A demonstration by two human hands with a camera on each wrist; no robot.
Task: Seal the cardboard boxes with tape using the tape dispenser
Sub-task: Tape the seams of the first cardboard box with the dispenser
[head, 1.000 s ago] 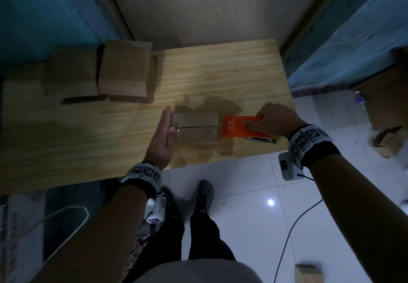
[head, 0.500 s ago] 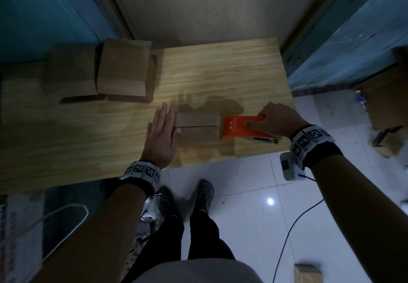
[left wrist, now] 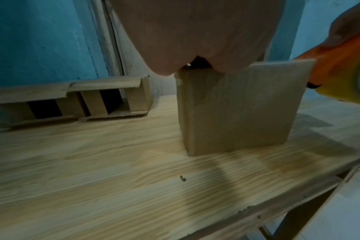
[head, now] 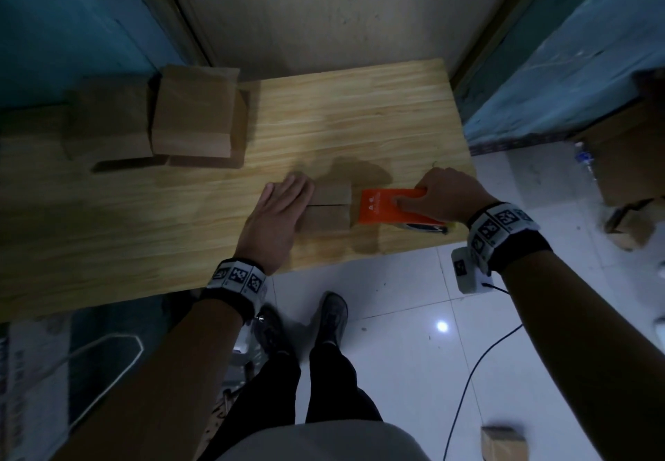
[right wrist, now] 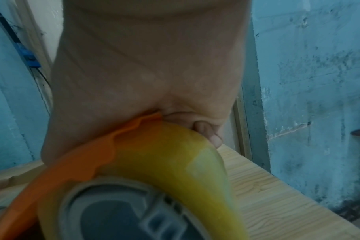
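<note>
From above, the left hand [head: 279,214] is lying flat, fingers straight, on the small brown cardboard box [head: 329,210] near the wooden table's [head: 360,118] front right edge. The right hand [head: 437,194] is gripping the orange tape dispenser [head: 381,205], touching the box's right end. Left wrist: the palm [left wrist: 195,32] is pressing the box top [left wrist: 236,105]. Right wrist: fingers [right wrist: 208,134] are curling round the dispenser's yellowish tape roll [right wrist: 175,162].

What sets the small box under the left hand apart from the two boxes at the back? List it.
The small box stands near the table's front edge, flaps folded shut, under the left hand. The back boxes lie on their sides by the wall, ends open, untouched. The back boxes look bigger. All are plain brown cardboard.
</note>
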